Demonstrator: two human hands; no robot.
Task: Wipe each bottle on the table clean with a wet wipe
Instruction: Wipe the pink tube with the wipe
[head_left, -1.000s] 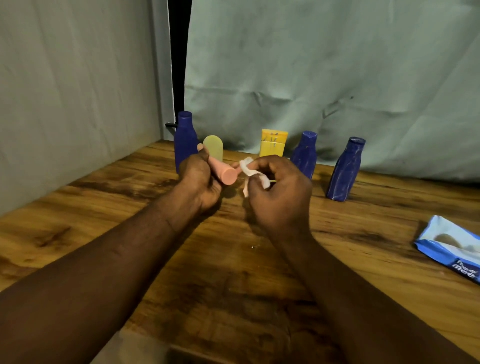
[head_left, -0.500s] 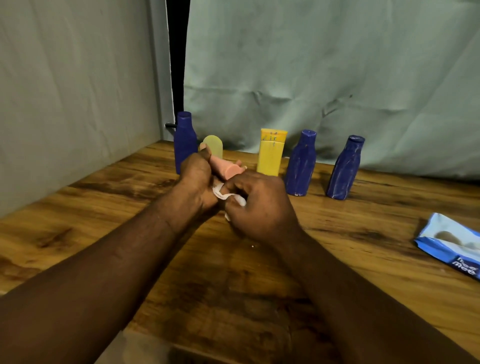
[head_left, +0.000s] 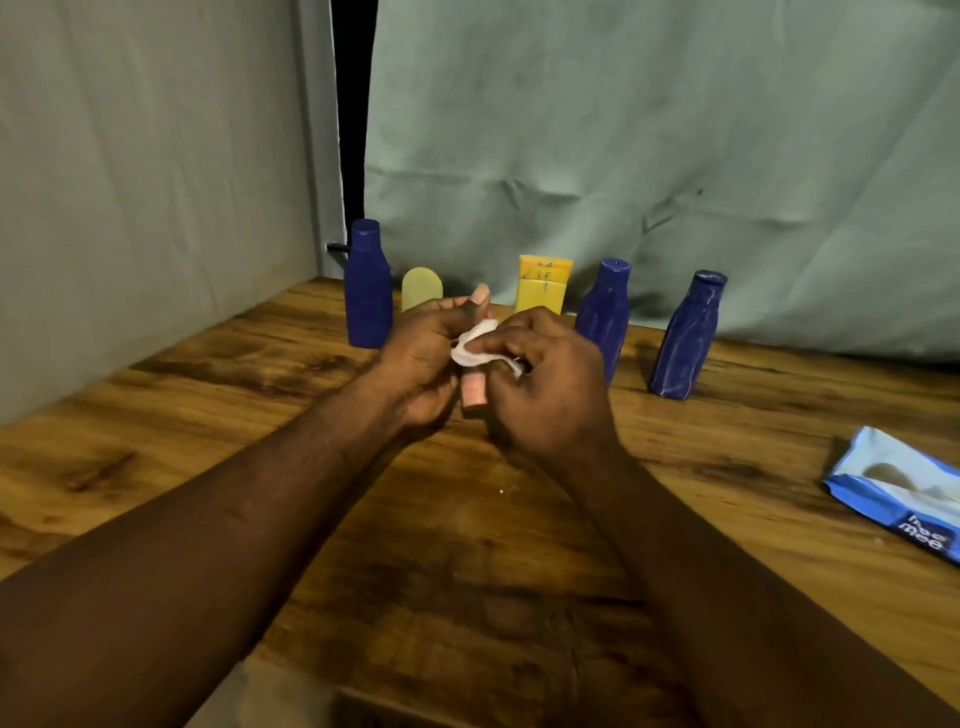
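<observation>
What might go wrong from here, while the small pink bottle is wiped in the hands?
1. The left hand grips the pink bottle while the right hand rubs it with the wet wipe. The wetted bottle may slip and fall on the table.
2. The right hand works just in front of a standing blue bottle. A wide stroke might knock it over.

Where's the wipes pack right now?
Head view: the blue wipes pack lies on the table at far right, nearer than the rightmost blue bottle.

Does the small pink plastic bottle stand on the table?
No, the left hand holds the small pink plastic bottle in the air, and the right hand pinches a white wet wipe.
</observation>
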